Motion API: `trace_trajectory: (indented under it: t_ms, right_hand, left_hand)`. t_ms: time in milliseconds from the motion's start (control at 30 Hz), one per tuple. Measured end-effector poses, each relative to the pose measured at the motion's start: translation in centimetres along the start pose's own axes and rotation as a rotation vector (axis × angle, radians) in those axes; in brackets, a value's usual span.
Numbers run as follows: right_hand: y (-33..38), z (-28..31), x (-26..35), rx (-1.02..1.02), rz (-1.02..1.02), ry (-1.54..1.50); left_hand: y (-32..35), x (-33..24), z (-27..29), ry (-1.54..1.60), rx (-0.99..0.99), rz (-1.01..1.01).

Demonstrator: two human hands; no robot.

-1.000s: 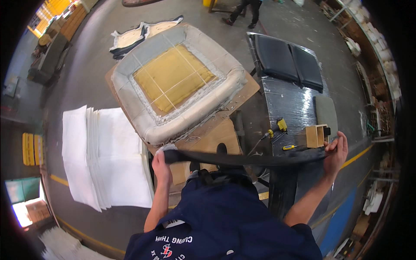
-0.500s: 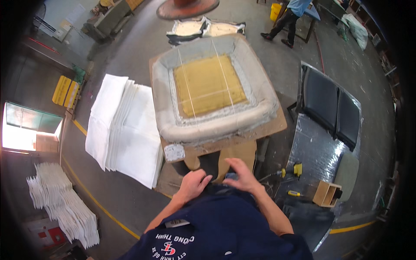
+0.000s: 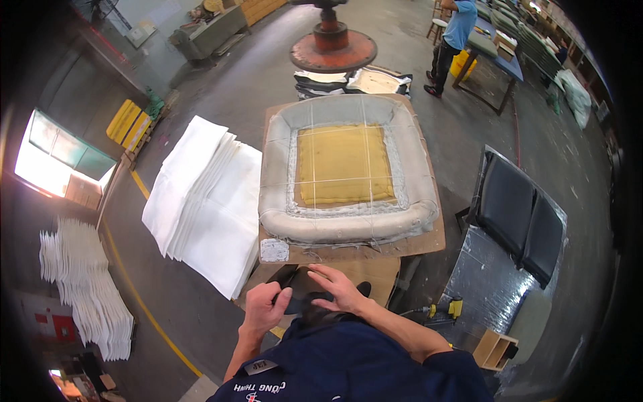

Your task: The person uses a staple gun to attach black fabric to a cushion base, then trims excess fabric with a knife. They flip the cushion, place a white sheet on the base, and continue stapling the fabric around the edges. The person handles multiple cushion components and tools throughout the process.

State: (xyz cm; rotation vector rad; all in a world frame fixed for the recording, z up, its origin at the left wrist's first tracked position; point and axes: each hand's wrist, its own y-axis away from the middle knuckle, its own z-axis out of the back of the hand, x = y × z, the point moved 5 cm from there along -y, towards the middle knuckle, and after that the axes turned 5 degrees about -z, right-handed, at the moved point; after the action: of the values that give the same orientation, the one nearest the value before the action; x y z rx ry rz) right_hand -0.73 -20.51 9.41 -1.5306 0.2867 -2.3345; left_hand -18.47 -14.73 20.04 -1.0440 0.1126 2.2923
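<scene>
Flat dark strip (image 3: pixel 309 297) between bare hands (image 3: pixel 264 308) (image 3: pixel 343 293)

Left of the fingers (image 3: pixel 324 273), a stack of white sheets (image 3: pixel 201 201); on the fingers' right, a yellow tool (image 3: pixel 455 308), a wooden box (image 3: pixel 487 347) and black padded panels (image 3: pixel 507 201); well beyond, a red round-based stand (image 3: pixel 333 53)

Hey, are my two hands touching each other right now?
Apart. The head view shows a dark gap between the left hand and the right hand, with even their nearest fingertips and thumbs separate.
</scene>
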Motion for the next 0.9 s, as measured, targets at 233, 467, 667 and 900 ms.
trace_trajectory:
  t_ms: [233,467,667,900]
  right_hand:
    - [-2.1,-2.7,-1.0,0.163,0.099,-0.046]
    - [0.1,-5.0,-4.2,0.171,0.002,0.018]
    - [4.4,-5.9,-14.4,-0.030,-0.209,-0.065]
    - [4.3,-1.0,-13.2,-0.005,-0.485,-0.132]
  left_hand:
    - [1.0,-0.2,1.0,-0.015,-0.112,-0.052]
    - [2.6,-3.0,5.7,-0.006,-0.272,-0.131]
    - [3.8,-1.7,10.2,-0.026,-0.699,-0.075]
    - [8.3,5.8,15.1,0.023,-0.904,0.337]
